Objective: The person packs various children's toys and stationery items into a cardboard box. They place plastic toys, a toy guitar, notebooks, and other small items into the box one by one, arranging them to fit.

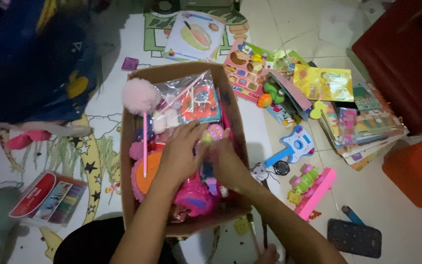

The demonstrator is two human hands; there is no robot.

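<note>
A small round pink and yellow toy (pixel 214 132) is held by the fingertips of the left hand (pixel 179 159) and the right hand (pixel 226 161), inside the open brown cardboard box (pixel 129 176). A fluffy pink pom-pom stick (pixel 140 98) is seen beside them.

Crammed cardboard box (pixel 129 161) (pompom wand (pixel 141 98) upright), bare floor (pixel 406 230) at right.

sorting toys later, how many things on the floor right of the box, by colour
Blue and white toy guitar: 1
Pink toy keyboard: 1
Orange bin: 1
Dark flat phone-like slab: 1
Book pile: 1, books uncountable
Total: 5
</note>
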